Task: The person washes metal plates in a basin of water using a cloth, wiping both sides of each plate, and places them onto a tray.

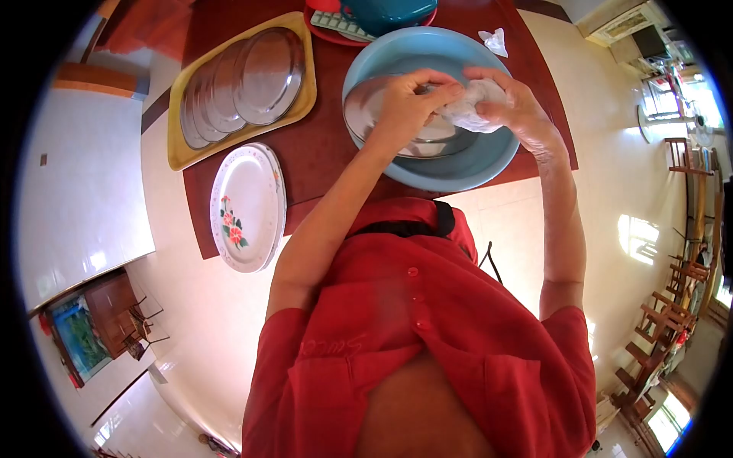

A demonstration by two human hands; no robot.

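Observation:
Both hands are over a blue basin (489,164) on the dark red table. My right hand (511,103) grips a bunched white cloth (475,105). At the cloth's left edge, my left hand (420,103) has its thumb and fingers pinched together on it. Below the hands, a shiny metal plate (366,107) lies tilted inside the basin, partly hidden by my left hand and forearm.
Left of the basin, a yellow tray (177,145) holds several overlapping metal plates (269,76). Stacked white floral plates (246,206) overhang the table's near edge. Behind the basin are a red tray (317,29) and a teal container (389,11). Crumpled white material (495,42) lies at the back right.

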